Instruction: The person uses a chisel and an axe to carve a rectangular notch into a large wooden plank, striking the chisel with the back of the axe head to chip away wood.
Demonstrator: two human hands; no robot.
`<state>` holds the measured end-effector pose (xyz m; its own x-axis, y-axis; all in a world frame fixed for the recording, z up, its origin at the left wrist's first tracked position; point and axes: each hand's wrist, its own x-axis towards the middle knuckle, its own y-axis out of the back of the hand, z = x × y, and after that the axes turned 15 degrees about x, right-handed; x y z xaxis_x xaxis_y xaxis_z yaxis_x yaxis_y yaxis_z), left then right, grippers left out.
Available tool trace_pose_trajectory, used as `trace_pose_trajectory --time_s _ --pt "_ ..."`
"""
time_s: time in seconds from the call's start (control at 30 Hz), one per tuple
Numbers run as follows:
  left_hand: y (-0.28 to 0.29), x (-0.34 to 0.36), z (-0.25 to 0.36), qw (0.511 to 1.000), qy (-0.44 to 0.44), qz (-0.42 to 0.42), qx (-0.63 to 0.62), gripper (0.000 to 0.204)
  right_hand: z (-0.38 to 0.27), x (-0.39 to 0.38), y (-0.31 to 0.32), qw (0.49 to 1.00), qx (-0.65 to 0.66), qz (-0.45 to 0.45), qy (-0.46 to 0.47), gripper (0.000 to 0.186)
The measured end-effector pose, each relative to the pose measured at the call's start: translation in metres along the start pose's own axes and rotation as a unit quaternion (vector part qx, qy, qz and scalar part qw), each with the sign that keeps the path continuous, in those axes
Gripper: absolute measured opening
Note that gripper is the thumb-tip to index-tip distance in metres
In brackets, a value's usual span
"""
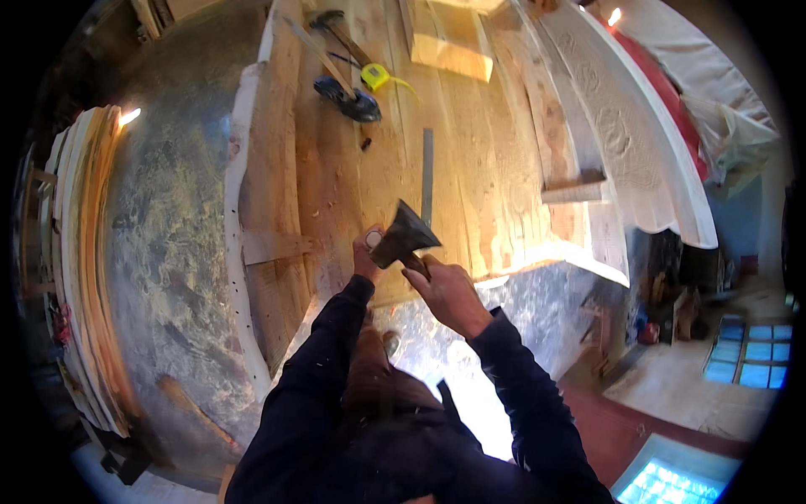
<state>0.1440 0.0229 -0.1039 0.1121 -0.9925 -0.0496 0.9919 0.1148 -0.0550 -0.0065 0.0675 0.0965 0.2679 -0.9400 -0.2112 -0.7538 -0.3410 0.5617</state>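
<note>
My right hand (449, 290) is wrapped around the short handle of a hatchet (406, 235), whose dark, flared head is raised over the near end of a wooden plank surface (395, 172). Just left of the hatchet head, my left hand (367, 262) closes on a piece with a pale round end (374, 240), which looks like a wooden stick seen end-on. The hatchet head overlaps its edge from this viewpoint, so I cannot tell whether they touch. Most of that piece is hidden by my fingers.
Beyond my hands lies a flat metal strip (427, 168). Farther off are a yellow tape measure (375, 76), a hammer (340, 38) and a dark-headed tool with a wooden handle (348, 101). A carved pale board (625, 126) runs along the right. Stacked boards (88, 277) stand at far left.
</note>
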Motion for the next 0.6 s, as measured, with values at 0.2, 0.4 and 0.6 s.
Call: trace_pose_trajectory --time_s 0.2,0.4,0.6 --pt "-0.018 0.041 -0.007 0.988 0.096 0.113 0.048 0.041 0.104 -0.125 -0.027 0.979 0.071 0.081 -0.173 0.030" --pt "-0.003 0.151 -0.001 0.934 0.321 -0.111 0.108 0.044 0.151 -0.239 -0.053 0.836 0.218 0.122 -0.489 0.041" --pt "-0.041 -0.007 0.069 0.940 -0.091 -0.112 0.310 0.041 0.171 -0.313 -0.082 0.758 0.290 0.173 -0.559 0.042"
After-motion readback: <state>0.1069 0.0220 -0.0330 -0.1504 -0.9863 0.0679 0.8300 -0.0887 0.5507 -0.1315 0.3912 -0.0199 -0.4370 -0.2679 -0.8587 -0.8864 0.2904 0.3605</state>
